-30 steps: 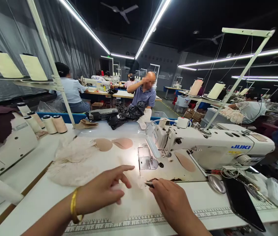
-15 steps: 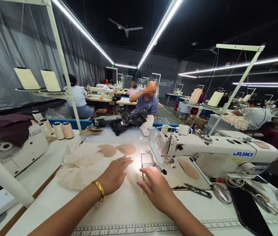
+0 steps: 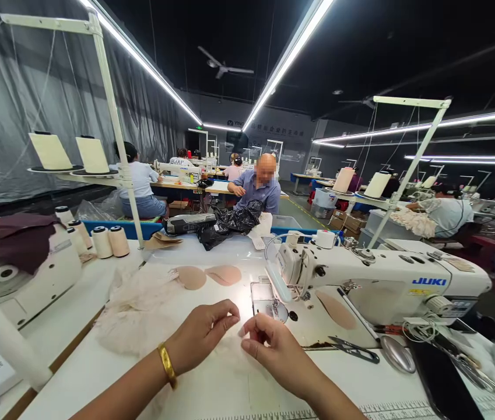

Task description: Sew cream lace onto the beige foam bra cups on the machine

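On the white tabletop (image 3: 352,373), work looks unfinished: rumpled sheer cream fabric (image 3: 125,321) by the left hand (image 3: 199,333), fingers pinched, right hand (image 3: 277,353) curled, any grip unclear, two flat beige pads (image 3: 224,275) beyond, seemingly unstitched.

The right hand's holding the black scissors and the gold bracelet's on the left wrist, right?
Not quite: the head view shows the black scissors lying on the table, apart from the right hand. The gold bracelet is on the left wrist.

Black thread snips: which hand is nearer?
Right. The right hand is left of the black thread snips; the left hand is farther left, beyond the right one.
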A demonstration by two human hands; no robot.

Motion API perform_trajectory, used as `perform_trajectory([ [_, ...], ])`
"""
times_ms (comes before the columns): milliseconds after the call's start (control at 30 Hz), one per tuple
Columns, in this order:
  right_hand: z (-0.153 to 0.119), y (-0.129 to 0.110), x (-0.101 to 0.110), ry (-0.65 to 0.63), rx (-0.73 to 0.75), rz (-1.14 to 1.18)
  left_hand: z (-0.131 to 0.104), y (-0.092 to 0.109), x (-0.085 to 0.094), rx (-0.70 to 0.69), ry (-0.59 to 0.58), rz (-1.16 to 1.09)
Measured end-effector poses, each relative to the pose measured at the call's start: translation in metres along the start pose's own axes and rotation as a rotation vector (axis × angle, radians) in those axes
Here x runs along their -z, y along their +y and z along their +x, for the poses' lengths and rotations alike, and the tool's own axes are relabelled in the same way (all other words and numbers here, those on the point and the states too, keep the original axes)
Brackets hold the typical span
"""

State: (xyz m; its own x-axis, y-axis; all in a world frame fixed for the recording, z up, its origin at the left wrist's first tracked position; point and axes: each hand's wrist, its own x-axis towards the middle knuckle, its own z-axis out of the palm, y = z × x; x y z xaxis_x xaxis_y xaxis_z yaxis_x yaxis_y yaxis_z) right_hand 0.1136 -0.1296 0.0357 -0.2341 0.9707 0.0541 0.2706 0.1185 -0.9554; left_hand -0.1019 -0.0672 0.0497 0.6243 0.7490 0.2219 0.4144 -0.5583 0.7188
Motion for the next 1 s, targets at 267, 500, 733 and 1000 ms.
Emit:
perform_trajectory([
  [267,-0.001,-0.002,0.001,-0.143,-0.036,0.583,0.001,0.017,0.008,0.120,-0.148,0.123],
  [500,0.028,0.047,-0.001,-0.045,-0.114,0.408,0.070,-0.041,0.021,0.165,0.077,0.481],
  [733,0.038,0.062,-0.006,-0.103,-0.003,0.285,0.108,-0.094,0.040,0.139,0.016,0.636],
  [1000,0.032,0.052,0.000,-0.029,-0.090,0.353,0.115,-0.109,0.042,0.085,0.007,0.645],
])
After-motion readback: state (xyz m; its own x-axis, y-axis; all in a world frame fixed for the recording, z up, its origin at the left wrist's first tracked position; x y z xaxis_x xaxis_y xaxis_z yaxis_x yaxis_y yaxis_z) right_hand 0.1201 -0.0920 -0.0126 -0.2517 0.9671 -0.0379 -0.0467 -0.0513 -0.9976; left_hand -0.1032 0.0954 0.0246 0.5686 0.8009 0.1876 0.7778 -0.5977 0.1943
